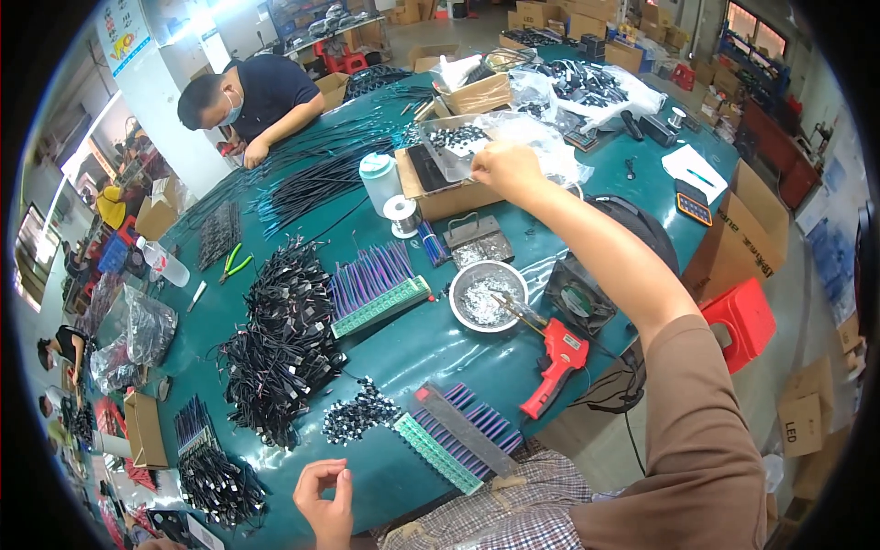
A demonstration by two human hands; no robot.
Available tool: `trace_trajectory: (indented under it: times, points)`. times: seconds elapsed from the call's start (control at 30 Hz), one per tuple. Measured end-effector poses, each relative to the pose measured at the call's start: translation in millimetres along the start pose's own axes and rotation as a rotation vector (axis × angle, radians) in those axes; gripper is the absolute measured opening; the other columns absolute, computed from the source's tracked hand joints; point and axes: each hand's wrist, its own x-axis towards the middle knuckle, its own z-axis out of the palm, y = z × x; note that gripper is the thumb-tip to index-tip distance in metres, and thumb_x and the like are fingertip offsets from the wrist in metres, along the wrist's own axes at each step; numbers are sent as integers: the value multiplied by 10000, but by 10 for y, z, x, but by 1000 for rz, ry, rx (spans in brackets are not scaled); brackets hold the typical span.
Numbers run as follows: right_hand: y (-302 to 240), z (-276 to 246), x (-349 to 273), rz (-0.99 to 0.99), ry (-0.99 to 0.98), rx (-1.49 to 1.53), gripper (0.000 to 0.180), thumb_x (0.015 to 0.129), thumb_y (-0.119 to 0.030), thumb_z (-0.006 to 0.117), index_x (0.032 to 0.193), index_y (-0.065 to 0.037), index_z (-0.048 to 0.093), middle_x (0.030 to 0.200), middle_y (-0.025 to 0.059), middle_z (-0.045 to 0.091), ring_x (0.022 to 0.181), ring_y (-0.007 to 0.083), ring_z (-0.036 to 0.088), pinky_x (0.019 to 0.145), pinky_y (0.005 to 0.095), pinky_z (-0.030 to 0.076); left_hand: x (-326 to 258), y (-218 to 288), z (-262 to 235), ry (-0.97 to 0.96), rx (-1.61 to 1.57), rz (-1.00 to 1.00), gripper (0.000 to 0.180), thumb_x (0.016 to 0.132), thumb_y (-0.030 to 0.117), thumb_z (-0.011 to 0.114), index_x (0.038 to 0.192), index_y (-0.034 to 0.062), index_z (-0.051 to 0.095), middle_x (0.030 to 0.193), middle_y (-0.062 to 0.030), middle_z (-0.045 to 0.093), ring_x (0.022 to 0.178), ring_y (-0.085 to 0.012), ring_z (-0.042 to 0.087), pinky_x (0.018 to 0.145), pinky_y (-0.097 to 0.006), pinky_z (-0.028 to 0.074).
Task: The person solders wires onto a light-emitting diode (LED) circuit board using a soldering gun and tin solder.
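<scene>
My right hand (509,171) reaches far out over a shallow tray of small black parts (458,139) on a cardboard box (463,198). Its fingers are pinched together, and whatever they hold is hidden. Near the front edge, my left hand (325,500) is raised with fingers loosely curled, thumb apart and nothing visible in it. Just beyond it lies a heap of small black-and-white parts (360,411). Beside that heap, a green slotted strip (438,454) holds a row of purple and blue wires, with a grey bar (466,429) across them.
A red soldering gun (556,367) rests with its tip over a metal bowl (489,295). A second wired strip (381,307), black cable bundles (284,344), a wire spool (401,215) and a lidded cup (379,180) cover the green table. A masked co-worker (261,105) bends over the far left side.
</scene>
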Motion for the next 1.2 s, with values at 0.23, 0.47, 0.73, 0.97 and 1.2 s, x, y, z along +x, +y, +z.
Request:
trace_trajectory:
  times: [0.23, 0.47, 0.73, 0.97, 1.2]
  points:
    - [-154, 331, 104, -69, -45, -51, 123, 758, -246, 763, 788, -133, 725, 789, 59, 677, 764, 275, 684, 667, 413, 535, 70, -59, -73, 32, -48, -73, 67, 858, -72, 651, 891, -23, 619, 962, -118, 670, 720, -135, 655, 657, -236, 528]
    - [-189, 269, -6, 40, -211, -109, 265, 752, -230, 766, 996, -144, 706, 921, 83, 676, 836, 297, 689, 732, 427, 548, 134, -65, -50, -4, -47, -72, 57, 872, -58, 647, 901, -22, 613, 967, -115, 662, 720, -131, 641, 671, -238, 526]
    - [788, -938, -660, 391, -179, -79, 742, 697, -365, 829, 1342, -123, 552, 1286, 155, 581, 1203, 335, 564, 987, 414, 478, 123, -183, -198, -9, -42, -4, 26, 925, -7, 617, 945, -20, 606, 1027, -130, 639, 805, -124, 615, 670, -244, 531]
    - [1604, -1189, -2452, 726, -443, 103, 1015, 586, -419, 885, 1464, -122, 471, 1460, 173, 459, 1301, 379, 494, 1092, 419, 416, 569, 364, 50, -161, -74, 157, 39, 935, 9, 620, 954, -11, 593, 1019, -122, 633, 768, -105, 576, 674, -230, 508]
    - [1188, -1157, -2617, 652, -305, 27, 493, 696, -309, 806, 1053, 20, 720, 1355, 143, 583, 1136, 359, 606, 985, 421, 487, 1037, 1068, 705, -430, -154, 320, 80, 829, -70, 671, 901, -42, 651, 965, -141, 669, 744, -144, 653, 667, -241, 542]
